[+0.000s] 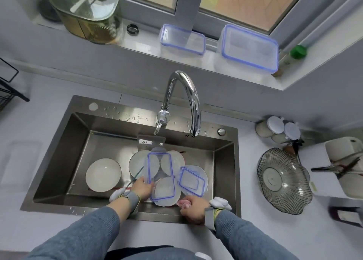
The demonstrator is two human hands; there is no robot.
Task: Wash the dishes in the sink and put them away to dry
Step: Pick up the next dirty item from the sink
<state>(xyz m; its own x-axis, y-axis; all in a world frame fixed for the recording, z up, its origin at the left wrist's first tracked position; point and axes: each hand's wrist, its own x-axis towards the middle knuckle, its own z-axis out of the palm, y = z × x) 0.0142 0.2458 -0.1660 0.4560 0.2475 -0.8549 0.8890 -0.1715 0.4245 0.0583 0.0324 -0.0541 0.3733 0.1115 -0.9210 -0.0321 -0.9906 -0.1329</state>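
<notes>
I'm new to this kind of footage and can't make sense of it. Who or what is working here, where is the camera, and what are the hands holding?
There is no machine: a person is washing up, and the single picture comes from a camera worn on their head, looking down at their own arms. The wide lens bends the edges.

Below is a steel sink with a curved tap. In it lie white bowls and clear lids with blue rims. The left hand grips the long lid by its edge. The right hand is curled round something pink, perhaps a cloth; I can't tell for sure.

Two clear containers stand on the window sill, and a wire basket sits on the counter to the right.
</notes>
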